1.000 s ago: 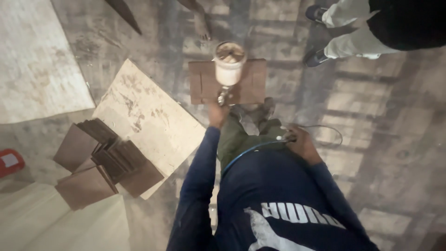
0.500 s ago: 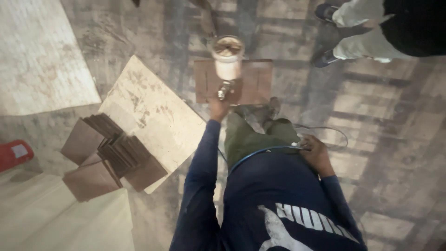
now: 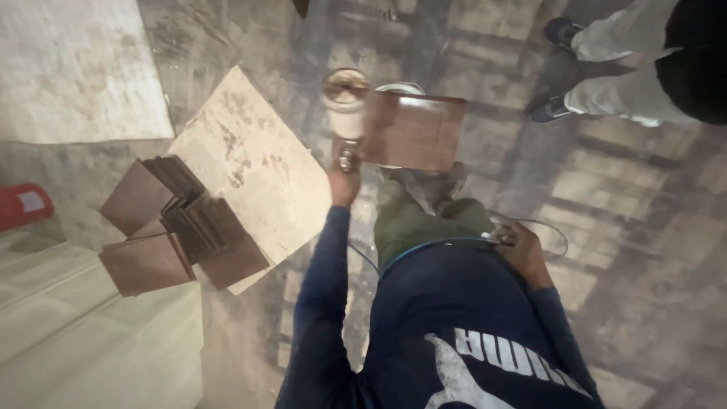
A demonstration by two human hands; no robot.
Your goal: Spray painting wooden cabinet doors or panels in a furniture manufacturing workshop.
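The left hand (image 3: 343, 184) is wrapped tight round the metal grip of a spray gun (image 3: 345, 113), whose pale plastic cup rises just above the fist. The cup overlaps the left edge of a flat brown wooden panel (image 3: 415, 130). The right hand (image 3: 521, 251), below-right of the panel, pinches a thin blue hose (image 3: 435, 246).

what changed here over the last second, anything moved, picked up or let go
No grip changed: the left hand keeps hold of the spray gun with its white cup, held over the brown board throughout. The right hand stays by the hip on the thin hose. The stack of brown panels lies as before, and the other person stays at the top right. Small shifts in frame look like camera motion.
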